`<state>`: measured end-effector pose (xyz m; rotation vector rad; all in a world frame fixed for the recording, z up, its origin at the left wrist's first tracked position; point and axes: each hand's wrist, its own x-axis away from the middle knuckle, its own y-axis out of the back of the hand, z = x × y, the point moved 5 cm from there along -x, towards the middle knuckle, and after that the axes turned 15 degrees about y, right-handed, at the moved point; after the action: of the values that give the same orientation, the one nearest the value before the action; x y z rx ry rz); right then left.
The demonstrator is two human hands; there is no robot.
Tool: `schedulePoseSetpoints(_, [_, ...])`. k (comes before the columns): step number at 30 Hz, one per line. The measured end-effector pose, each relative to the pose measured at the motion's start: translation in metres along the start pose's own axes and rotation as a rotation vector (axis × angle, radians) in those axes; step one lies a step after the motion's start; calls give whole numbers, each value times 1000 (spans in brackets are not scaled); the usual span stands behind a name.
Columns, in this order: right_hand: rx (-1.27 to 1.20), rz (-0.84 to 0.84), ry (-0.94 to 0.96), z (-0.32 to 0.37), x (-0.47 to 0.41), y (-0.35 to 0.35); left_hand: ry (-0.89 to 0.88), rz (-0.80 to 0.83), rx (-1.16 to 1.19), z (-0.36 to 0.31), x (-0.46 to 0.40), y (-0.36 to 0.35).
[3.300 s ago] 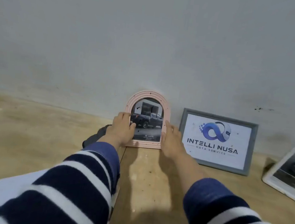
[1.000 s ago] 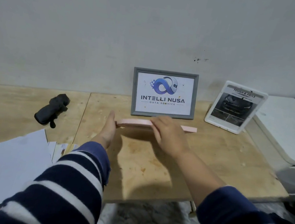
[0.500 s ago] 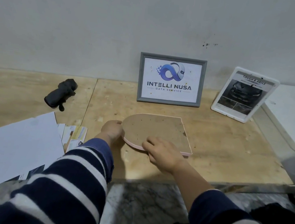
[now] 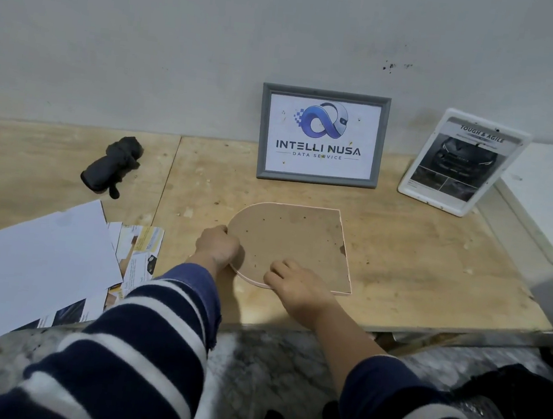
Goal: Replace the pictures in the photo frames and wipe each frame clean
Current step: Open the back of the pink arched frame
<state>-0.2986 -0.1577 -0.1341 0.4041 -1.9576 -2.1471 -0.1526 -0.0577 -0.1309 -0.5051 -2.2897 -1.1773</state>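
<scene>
Pink frame (image 4: pixel 293 242) lies face-down between both hands.

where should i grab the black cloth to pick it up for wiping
Pinch the black cloth across its narrow rolled middle, coming straight down from above. It lies loose on the table, apart from the papers, with clear space all round; the left hand is nearer.
</scene>
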Motion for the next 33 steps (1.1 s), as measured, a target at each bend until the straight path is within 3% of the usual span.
schedulePoseSetpoints(4, [-66,-87,-99,-6,6,6,16,-19,-39,-2,-2,0])
schedulePoseSetpoints(7, [-126,-157,-394,-29,18,22,38,-31,-57,-7,-4,1])
schedulePoseSetpoints(11, [-99,-121,-812,-65,45,36,65,-37,-108,-12,-7,-1])
schedulePoseSetpoints(16, [-357,-165,-1104,-95,72,29,99,-85,-147,-14,-10,-5])
schedulePoseSetpoints(20, [-449,-212,-1190,-99,75,28,134,-99,-185,-19,-7,-6])
schedulePoseSetpoints(33, [-388,-173,-1181,-102,73,20,138,-182,-168,-18,-11,-11])
